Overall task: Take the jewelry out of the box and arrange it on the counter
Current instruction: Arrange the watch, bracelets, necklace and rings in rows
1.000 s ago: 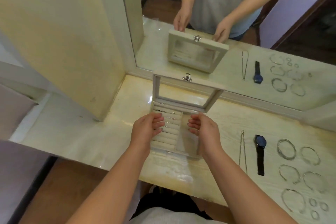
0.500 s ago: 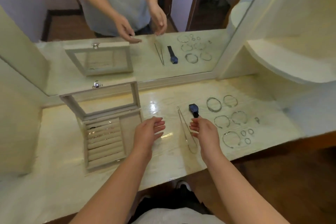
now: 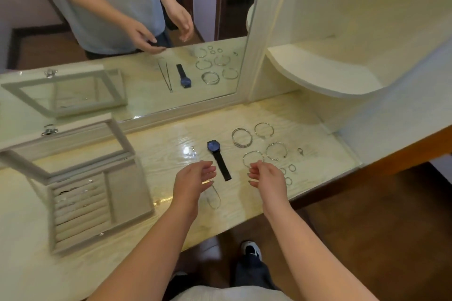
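The beige jewelry box point(image 3: 127, 193) stands open at the left of the counter point(image 3: 171, 144), its glass lid point(image 3: 66, 144) raised. A few small rings lie in its ring rolls point(image 3: 80, 205). On the counter lie a thin necklace point(image 3: 214, 199), a blue-faced watch point(image 3: 217, 157), several silver bangles point(image 3: 241, 138) and small rings point(image 3: 291, 167). My left hand point(image 3: 192, 182) hovers over the necklace, fingers loosely curved, holding nothing. Near the lower bangles and rings hovers my right hand point(image 3: 266, 177), fingers relaxed and empty.
A mirror point(image 3: 122, 32) runs along the back of the counter and reflects the scene. A rounded cream shelf point(image 3: 322, 73) juts out at the right. The counter's front edge is near my body, with wooden floor point(image 3: 367, 227) below.
The view has swung right from the box. Both hands have left the box and now hover over the laid-out jewelry, a little farther apart than half a second ago.
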`<state>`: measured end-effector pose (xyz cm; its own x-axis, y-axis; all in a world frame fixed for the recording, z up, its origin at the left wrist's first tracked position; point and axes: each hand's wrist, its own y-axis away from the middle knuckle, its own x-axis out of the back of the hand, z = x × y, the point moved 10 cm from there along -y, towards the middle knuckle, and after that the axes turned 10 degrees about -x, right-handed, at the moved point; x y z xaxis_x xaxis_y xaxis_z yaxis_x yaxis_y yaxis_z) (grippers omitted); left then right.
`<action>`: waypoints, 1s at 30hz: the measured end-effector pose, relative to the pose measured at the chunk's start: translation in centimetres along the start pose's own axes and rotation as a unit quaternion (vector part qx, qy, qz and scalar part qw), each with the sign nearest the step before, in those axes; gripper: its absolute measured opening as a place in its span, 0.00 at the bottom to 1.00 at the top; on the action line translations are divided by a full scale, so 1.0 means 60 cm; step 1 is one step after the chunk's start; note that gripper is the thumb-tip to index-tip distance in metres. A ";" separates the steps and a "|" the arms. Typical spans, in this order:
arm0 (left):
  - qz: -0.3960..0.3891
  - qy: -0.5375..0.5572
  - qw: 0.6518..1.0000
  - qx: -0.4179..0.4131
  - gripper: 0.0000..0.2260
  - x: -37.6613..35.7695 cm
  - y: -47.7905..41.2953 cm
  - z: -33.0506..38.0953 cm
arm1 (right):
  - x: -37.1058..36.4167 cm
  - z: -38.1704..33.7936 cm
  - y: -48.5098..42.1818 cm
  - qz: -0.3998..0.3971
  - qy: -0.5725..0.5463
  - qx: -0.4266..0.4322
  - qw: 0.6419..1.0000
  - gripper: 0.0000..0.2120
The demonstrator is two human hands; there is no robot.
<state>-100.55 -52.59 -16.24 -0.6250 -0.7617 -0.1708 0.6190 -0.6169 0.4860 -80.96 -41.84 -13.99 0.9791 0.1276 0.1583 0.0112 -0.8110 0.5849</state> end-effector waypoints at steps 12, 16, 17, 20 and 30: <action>0.077 0.025 0.996 -0.033 0.08 -0.138 0.013 -0.032 | 0.107 -0.060 -0.149 -0.075 0.031 -0.032 0.996 0.13; 0.107 0.033 0.993 -0.035 0.08 -0.158 0.021 -0.036 | 0.119 -0.078 -0.183 -0.100 0.041 -0.040 0.993 0.13; 0.114 0.034 0.992 -0.036 0.08 -0.161 0.022 -0.036 | 0.120 -0.081 -0.189 -0.106 0.042 -0.041 0.993 0.14; 0.131 0.037 0.990 -0.033 0.08 -0.167 0.022 -0.037 | 0.117 -0.087 -0.203 -0.123 0.043 -0.045 0.990 0.13; 0.147 0.014 0.989 -0.009 0.06 -0.186 -0.018 -0.058 | 0.083 -0.073 -0.235 -0.179 0.079 -0.080 0.977 0.12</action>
<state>-92.63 -44.10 -17.83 -0.4040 -0.9135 -0.0477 0.7803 -0.3713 0.5033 -77.15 -27.24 -17.97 0.8743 0.4842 0.0335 0.3040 -0.6001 0.7399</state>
